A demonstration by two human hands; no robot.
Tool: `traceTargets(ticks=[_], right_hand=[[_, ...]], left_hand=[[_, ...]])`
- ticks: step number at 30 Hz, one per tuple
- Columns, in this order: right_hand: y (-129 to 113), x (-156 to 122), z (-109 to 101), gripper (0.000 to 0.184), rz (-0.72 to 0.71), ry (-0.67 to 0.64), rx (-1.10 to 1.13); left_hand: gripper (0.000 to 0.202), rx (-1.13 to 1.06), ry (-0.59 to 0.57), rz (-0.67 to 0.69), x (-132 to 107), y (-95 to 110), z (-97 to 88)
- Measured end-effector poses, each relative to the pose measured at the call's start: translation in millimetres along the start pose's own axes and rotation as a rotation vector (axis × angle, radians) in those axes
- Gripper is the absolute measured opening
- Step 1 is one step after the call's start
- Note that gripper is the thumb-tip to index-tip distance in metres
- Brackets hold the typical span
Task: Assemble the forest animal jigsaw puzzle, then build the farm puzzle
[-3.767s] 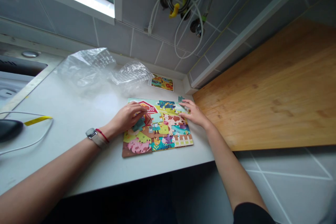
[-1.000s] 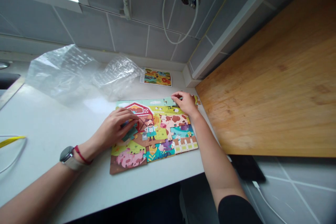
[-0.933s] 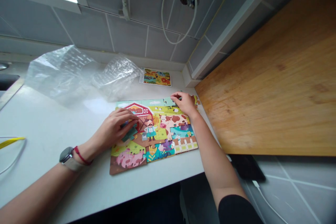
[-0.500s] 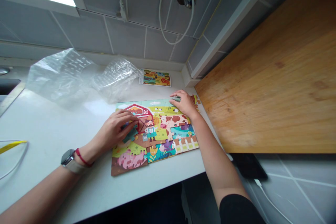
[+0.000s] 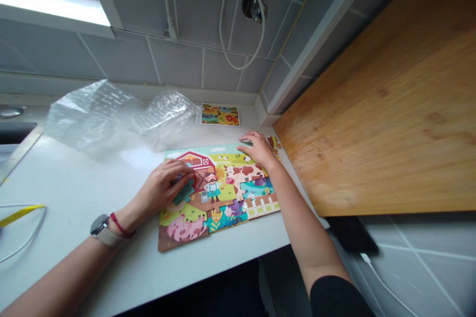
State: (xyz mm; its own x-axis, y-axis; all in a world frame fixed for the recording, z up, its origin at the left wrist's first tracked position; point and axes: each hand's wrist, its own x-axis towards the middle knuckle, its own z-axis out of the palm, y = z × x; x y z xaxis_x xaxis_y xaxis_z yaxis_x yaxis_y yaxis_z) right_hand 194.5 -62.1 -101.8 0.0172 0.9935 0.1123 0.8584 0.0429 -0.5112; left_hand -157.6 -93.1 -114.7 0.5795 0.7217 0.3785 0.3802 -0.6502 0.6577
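Observation:
A farm jigsaw puzzle (image 5: pixel 223 190) with a red barn, a farmer, a cow and a pig lies on the white counter. My left hand (image 5: pixel 167 181) rests over its left side, with thumb and fingertips pinched on a puzzle piece (image 5: pixel 200 180) by the barn. Below those fingers a dark teal patch shows, partly hidden by the hand. At the puzzle's upper right corner is my right hand (image 5: pixel 258 148), its thumb and fingers closed around a small greenish puzzle piece (image 5: pixel 246 143). My right wrist covers part of the puzzle's right edge.
Behind the puzzle lie a crumpled clear plastic bag (image 5: pixel 111 119) and a picture card (image 5: pixel 219 115). Several loose pieces (image 5: pixel 274 144) sit beyond my right hand, near a wooden panel (image 5: pixel 379 124). A white cable (image 5: pixel 26 242) with a yellow tag is at left.
The view has tilted up slightly, so the counter things sit a little lower. Both hands stay at nearly the same spots on the puzzle, with only slight finger movement.

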Motion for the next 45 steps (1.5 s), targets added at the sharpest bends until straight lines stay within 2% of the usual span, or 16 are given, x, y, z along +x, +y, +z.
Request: traceTargets(ticks=[3,5,7,12,15,19,23,27,30,34,40,43,45], right_hand=[[-2,-1,0,0.026,-0.013,0.015,0.016],[-3,0,-2,0.021,-0.042,0.078,0.06],[-3,3,-7,0.015,-0.065,0.213,0.167],[4,8,-38,0.038,0.067,0.697,0.637],[15,4,-58,0.035,0.133,0.832,0.784],[37,-8,-64,0.031,0.145,0.701,0.712],[54,-18,-52,0.029,0.11,0.607,0.578],[63,-18,-41,0.022,0.025,0.517,0.355],[65,-17,-38,0.018,-0.008,0.545,0.253],[63,-17,-35,0.018,-0.036,0.614,0.261],[60,-16,-24,0.017,-0.049,0.561,0.288],[61,-14,-19,0.016,-0.046,0.545,0.303],[63,-13,-17,0.016,-0.042,0.531,0.312]], left_hand=[[0.022,-0.001,0.004,-0.003,0,0,-0.7],[0.022,-0.003,0.001,-0.005,0,0,-0.8],[0.022,-0.005,0.002,-0.007,0,0,-0.8],[0.021,-0.003,0.006,-0.009,1,1,-1.5],[0.022,0.008,0.007,-0.007,1,2,-1.7],[0.021,0.01,0.001,-0.023,0,1,-0.6],[0.018,0.012,0.02,-0.032,0,1,1.0],[0.015,0.07,0.108,0.002,1,4,1.1],[0.014,0.16,0.187,0.022,1,7,1.3],[0.014,0.24,0.223,0.061,0,9,2.6],[0.019,0.295,0.24,0.058,0,15,0.7],[0.02,0.283,0.222,0.07,8,28,-4.2],[0.017,0.266,0.2,0.101,17,47,-7.7]])
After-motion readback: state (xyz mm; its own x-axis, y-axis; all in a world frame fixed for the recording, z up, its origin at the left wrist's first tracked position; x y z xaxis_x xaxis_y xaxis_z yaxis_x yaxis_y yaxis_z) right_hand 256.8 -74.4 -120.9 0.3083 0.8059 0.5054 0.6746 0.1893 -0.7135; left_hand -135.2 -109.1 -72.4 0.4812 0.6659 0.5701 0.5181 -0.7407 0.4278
